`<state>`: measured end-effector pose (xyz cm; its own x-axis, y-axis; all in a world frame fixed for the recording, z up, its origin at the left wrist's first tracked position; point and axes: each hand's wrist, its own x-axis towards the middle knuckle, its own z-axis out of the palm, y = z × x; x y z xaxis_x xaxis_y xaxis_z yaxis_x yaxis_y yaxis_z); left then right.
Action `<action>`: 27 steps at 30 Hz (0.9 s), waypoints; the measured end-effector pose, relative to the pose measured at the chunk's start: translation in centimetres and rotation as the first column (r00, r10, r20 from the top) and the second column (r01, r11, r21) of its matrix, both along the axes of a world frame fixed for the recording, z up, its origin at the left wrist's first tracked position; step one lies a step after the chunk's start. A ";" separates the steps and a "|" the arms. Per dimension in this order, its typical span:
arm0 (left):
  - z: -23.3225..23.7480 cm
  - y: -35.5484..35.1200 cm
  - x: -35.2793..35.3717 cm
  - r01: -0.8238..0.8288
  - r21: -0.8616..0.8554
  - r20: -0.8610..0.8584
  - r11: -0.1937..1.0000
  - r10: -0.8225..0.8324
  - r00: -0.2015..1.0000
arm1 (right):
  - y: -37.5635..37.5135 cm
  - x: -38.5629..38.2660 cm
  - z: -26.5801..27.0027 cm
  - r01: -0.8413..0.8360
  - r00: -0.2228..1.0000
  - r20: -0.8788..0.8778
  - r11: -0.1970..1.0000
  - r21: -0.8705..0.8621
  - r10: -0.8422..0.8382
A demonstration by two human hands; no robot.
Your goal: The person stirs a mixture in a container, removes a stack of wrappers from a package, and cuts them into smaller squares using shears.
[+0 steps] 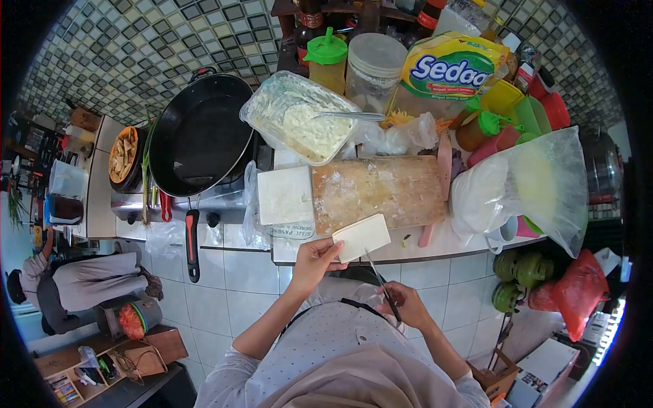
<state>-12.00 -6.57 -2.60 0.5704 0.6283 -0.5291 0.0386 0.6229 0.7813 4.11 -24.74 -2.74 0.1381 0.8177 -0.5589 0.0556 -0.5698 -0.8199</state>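
Observation:
Between the fingers and thumb of my left hand (317, 262) is a pale, flat rectangular stack of wrappers (362, 238), over the front edge of the wooden board (379, 190). My right hand (406, 302) is closed on the dark handle of a thin metal tool (388, 294), whose tip reaches the stack's lower edge. Whether it is a knife or scissors is unclear. A square white stack of wrappers (285, 196) lies left of the board. Behind it, a plastic tub (299, 115) holds a creamy mixture and a spoon (350, 115).
A black frying pan (201, 132) sits on the stove at left, its handle (193, 246) jutting forward. Right of the board stands a clear bag of white powder (524, 183). Jars and a yellow packet (449, 68) line the back. Another person (95, 279) is at far left.

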 end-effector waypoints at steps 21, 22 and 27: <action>-0.8 -0.7 0.2 -0.015 0.051 0.014 0.999 0.014 1.000 | 1.4 -0.8 -0.2 0.139 0.978 -0.161 0.989 0.045 -0.130; -0.7 -0.6 0.1 -0.008 0.048 0.013 0.999 0.007 1.000 | 1.4 -0.9 -0.1 0.139 0.978 -0.163 0.989 0.044 -0.130; -0.4 -0.6 0.2 -0.009 0.040 0.007 0.999 0.008 1.000 | 1.4 -1.2 -0.1 0.191 0.969 -0.168 0.981 0.041 -0.181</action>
<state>-11.78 -7.21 -3.02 0.5686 0.6537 -0.4994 0.0279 0.5914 0.8059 2.95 -23.34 -2.80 0.2016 0.8171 -0.5402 -0.1840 -0.5101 -0.8402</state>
